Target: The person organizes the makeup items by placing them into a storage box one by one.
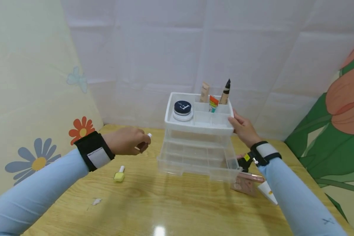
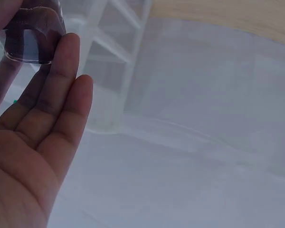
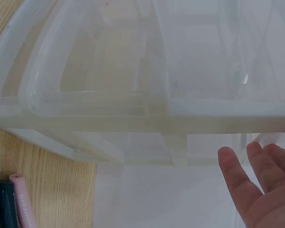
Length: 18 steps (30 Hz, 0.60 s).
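My left hand point(image 1: 128, 141) holds a small nail polish bottle point(image 2: 31, 38) of dark, clear glass between thumb and fingers. Its white cap point(image 1: 149, 135) pokes out past the knuckles in the head view. Beside the hand stands a clear drawer organizer point(image 1: 194, 154) with a white top tray point(image 1: 194, 125). My right hand point(image 1: 245, 129) rests against the tray's right side, thumb by the front corner. In the right wrist view its fingers point(image 3: 240, 183) are extended along the organizer's side. In the tray are a dark-lidded round jar point(image 1: 182, 108) and several tubes, including a beige one point(image 1: 205, 92).
A yellow nail polish bottle point(image 1: 119, 174) is on the wooden table point(image 1: 153, 203) at the left, near a white scrap point(image 1: 96, 201). Right of the organizer lie a pinkish palette point(image 1: 244, 186), a pink tube point(image 1: 252, 177) and a white box point(image 1: 267, 192), partly hidden by my right arm.
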Available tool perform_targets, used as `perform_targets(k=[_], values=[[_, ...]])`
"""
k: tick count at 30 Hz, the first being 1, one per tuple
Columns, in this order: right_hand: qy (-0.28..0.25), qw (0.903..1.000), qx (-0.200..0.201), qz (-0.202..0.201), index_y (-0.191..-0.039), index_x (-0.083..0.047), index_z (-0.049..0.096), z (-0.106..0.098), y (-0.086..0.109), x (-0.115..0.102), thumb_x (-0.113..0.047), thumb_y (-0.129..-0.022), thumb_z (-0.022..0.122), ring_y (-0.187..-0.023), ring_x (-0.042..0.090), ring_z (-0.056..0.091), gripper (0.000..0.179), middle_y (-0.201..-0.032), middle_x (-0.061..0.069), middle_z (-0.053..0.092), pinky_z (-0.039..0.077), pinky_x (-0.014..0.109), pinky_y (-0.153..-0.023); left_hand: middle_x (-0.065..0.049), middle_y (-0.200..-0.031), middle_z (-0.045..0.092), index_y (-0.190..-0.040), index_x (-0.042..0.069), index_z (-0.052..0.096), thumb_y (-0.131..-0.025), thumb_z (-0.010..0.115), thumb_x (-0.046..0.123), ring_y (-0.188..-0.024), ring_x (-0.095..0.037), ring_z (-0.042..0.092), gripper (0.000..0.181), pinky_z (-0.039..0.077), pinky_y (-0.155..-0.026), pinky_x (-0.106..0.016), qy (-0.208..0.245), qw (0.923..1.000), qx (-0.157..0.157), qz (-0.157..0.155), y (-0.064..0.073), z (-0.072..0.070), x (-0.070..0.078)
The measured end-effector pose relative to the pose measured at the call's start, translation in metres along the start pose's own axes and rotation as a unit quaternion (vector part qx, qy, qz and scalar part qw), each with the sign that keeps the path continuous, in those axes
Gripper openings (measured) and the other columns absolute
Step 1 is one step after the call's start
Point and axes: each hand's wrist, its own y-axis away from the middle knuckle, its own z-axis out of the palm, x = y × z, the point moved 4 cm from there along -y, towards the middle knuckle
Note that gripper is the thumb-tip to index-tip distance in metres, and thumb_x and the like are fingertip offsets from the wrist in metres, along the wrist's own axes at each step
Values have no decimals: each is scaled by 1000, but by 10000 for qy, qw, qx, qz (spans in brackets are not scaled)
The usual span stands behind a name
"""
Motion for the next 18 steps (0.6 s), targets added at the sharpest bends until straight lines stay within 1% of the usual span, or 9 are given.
perform_targets(k=[1,5,9,13,16,18], values=[[-13,10000,2,-13,-154,-27,7,0,0,0,-44,-103,37,-136,38,35,62,-160,4,7,39,53,-103,6,-68,54,-76,11,60,-74,75,-6,-63,-10,50,22,46,-57,-21,30,10000,10,65,-4,-6,3],[18,10000,26,-46,-155,-25,8,0,2,-1,-47,-102,38,-135,38,36,65,-160,6,9,40,51,-103,7,-69,57,-76,12,63,-75,74,-4,-64,-11,53,19,48,-60,-21,133,9998,-104,126,-20,-28,13],[14,10000,65,-31,-155,-27,8,0,2,0,-50,-101,40,-134,37,39,67,-160,6,11,41,49,-102,7,-70,58,-77,13,65,-76,72,-3,-66,-13,55,17,48,-61,-22,265,9990,-321,145,-39,-43,23],[2,10000,65,-27,-155,-28,9,0,2,1,-50,-100,41,-135,35,38,67,-160,3,10,41,48,-103,6,-74,59,-81,14,67,-77,71,-1,-69,-12,54,15,48,-63,-23,343,9971,-648,188,-60,-49,31],[-26,10000,45,-77,-155,-25,10,0,2,0,-48,-101,41,-135,36,37,66,-160,3,9,41,48,-102,7,-75,61,-84,14,68,-78,71,2,-70,-10,54,14,48,-64,-22,379,9949,-906,241,-76,-50,36],[-59,9999,34,-96,-155,-25,11,0,3,0,-47,-102,41,-133,36,39,65,-160,3,10,43,46,-101,7,-77,62,-86,14,69,-79,72,5,-71,-10,54,12,48,-64,-22,393,9936,-1020,275,-86,-49,39]])
